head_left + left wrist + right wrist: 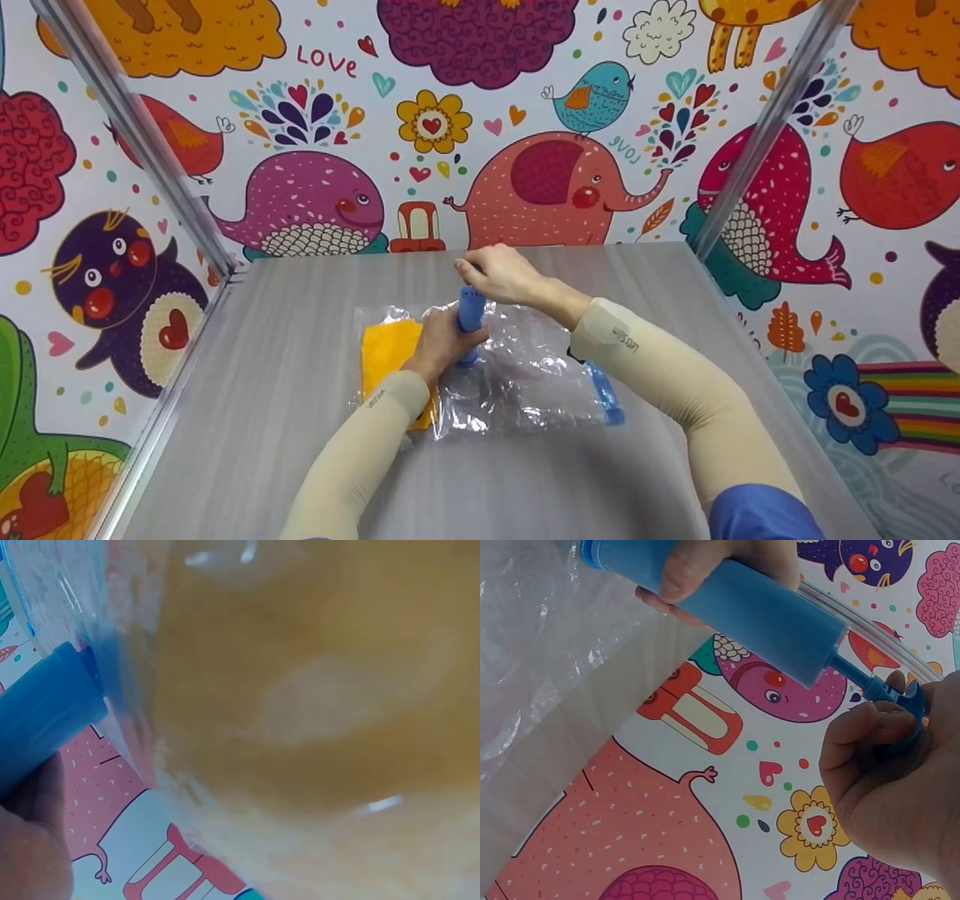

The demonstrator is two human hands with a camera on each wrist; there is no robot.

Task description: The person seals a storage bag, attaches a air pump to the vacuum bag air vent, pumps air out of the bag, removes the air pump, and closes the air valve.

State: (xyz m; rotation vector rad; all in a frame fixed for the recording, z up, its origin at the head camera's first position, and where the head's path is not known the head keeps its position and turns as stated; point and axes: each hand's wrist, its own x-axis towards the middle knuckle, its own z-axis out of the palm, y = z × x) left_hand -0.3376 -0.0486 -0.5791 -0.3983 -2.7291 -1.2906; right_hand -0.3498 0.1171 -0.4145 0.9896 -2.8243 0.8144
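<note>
A blue hand pump (727, 615) stands on a clear plastic vacuum bag (517, 375), its lower end against the film. Curled around the pump barrel is my left hand (444, 341). My right hand (892, 780) grips the blue pump handle (906, 709) at the top, and a short length of rod shows between handle and barrel. Folded yellow cloth (386, 352) lies inside the bag at its left side. In the left wrist view the bag's wrinkled film fills most of the picture, with the yellow blurred behind it.
The bag lies on a grey wood-grain table (285, 375). A blue closure strip (606, 394) runs along its right edge. Metal posts (161, 165) stand at both back corners, before walls (427, 67) printed with cartoon animals.
</note>
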